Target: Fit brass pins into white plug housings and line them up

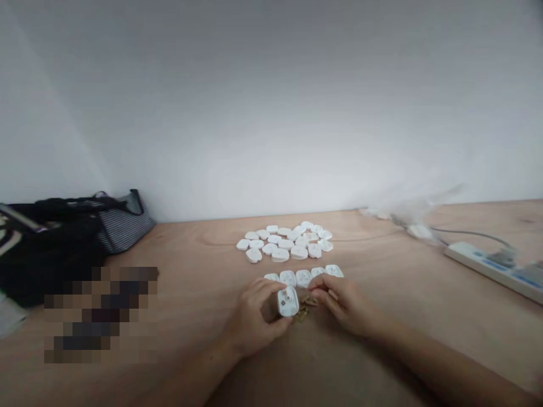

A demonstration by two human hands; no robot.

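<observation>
**A:** What has the left hand (254, 319) got?

**B:** A white plug (288, 301), held just above the bench (394, 277). The grip is clamped on it, with the fingers curled round its body and its face turned up toward the camera.

**A:** And the right hand (343, 302)?

**B:** It's right beside the plug, with the fingertips (321, 285) drawn together near its top edge. Whether they pinch anything, I cannot tell; anything there would be too small to make out.

**A:** What's lying around the hands?

**B:** A small heap of brass bits (304, 310) sits on the bench between them, just under the plug. A row of white plugs (303, 278) lies just behind the hands, and a loose pile of white plugs (284, 243) lies farther toward the back edge.

**A:** Is that a good way to work?

**B:** I'd say so. A firm hold on the plug's body keeps it steady, and working low over the brass keeps the small bits within easy reach of the free fingertips.

**A:** What else is on the bench?

**B:** There's a power strip (487, 268) at the right edge and a clear plastic bag (411, 212) along the back. A black bag (55, 254) and a striped bag (125, 223) sit at the left end.
</observation>
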